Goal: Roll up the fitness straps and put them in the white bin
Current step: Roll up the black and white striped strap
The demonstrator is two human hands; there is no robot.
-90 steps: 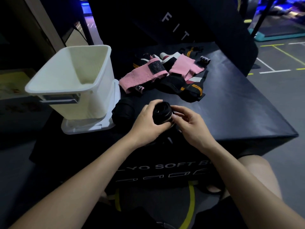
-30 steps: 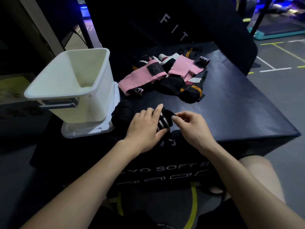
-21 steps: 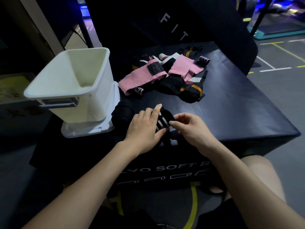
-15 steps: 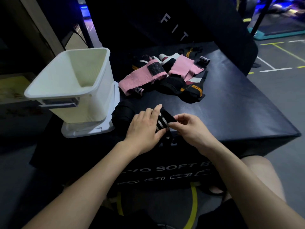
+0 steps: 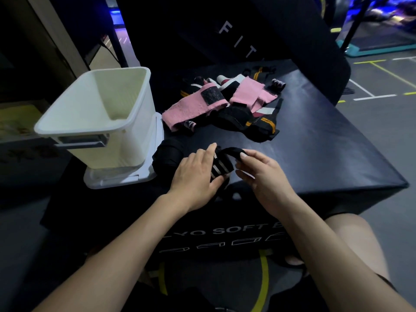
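Both hands work a black striped strap (image 5: 221, 168) at the counter's (image 5: 326, 154) near edge: the left hand (image 5: 198, 174) clamps the roll, the right hand (image 5: 258, 172) pinches its loose end arching rightward. The white bin (image 5: 94, 129) stands left, nearer the left hand.

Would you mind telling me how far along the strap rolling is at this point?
Done: nothing shows in the visible part of the white bin; one black roll lies beside it on the black box. In hand: the left hand and right hand hold a black strap with white stripes, partly rolled. Left: the pile of pink and black straps behind is still loose.
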